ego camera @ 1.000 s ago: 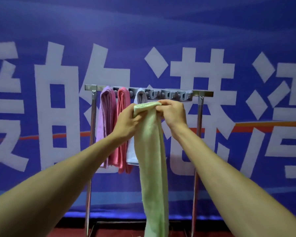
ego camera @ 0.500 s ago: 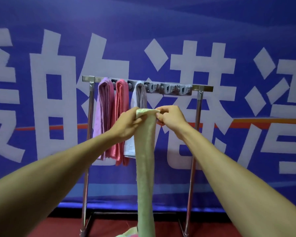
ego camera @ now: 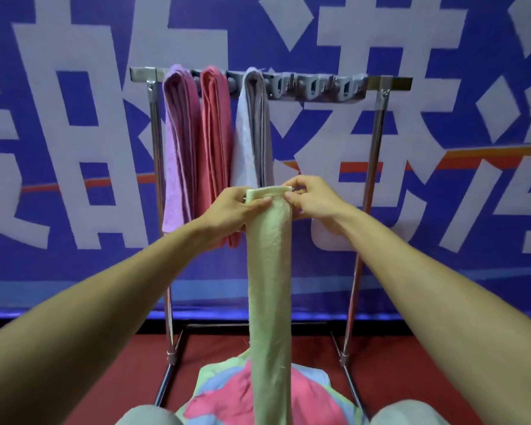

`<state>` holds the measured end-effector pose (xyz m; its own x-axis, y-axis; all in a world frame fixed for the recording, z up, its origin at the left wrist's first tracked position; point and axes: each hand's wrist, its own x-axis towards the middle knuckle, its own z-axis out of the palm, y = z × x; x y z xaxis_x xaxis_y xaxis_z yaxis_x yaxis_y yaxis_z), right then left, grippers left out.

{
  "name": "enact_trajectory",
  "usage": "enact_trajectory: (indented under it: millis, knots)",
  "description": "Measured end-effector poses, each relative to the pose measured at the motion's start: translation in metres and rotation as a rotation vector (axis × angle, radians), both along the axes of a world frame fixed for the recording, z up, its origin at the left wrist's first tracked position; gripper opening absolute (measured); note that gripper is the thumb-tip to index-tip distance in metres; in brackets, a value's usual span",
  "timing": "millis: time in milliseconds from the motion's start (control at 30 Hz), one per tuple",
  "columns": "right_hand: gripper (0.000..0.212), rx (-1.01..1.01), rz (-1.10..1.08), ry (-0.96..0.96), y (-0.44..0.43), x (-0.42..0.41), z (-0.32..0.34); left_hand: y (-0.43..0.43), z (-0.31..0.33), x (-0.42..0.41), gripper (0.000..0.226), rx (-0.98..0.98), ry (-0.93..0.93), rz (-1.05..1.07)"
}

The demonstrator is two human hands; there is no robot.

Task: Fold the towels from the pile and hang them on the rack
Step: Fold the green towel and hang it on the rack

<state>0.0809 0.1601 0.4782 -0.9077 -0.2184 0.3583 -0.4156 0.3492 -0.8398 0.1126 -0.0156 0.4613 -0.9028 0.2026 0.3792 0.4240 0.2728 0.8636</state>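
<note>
Blue banner (ego camera: 59, 271) behind, left hand (ego camera: 230, 211) and right hand (ego camera: 314, 201) pinch the green towel (ego camera: 269, 271) at its top edge.

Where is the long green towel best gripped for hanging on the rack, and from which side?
Grip the green towel at its folded top edge, one corner from each side, as the left hand and right hand pinch it. It hangs as a narrow strip, so holding the top corners should keep the fold flat.
</note>
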Motion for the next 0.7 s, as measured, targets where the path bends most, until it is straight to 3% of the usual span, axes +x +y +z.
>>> enact_trajectory:
  millis: [200,367,567,700]
  knots:
    - [0.02,-0.175,0.003,-0.084,-0.001,-0.028,-0.065,0.008,-0.063,-0.026,0.023,0.233,-0.176,0.046]
    - [0.038,-0.234,-0.008,-0.348,-0.006,-0.05,-0.142,0.015,-0.123,-0.035,0.017,0.426,-0.3,0.117]
    - [0.058,-0.351,0.269,-0.71,-0.005,-0.036,-0.223,0.012,-0.175,-0.052,0.015,0.705,-0.461,0.224]
    - [0.054,-0.175,0.278,-0.704,-0.002,-0.033,-0.245,0.004,-0.194,-0.059,0.013,0.776,-0.512,0.264]
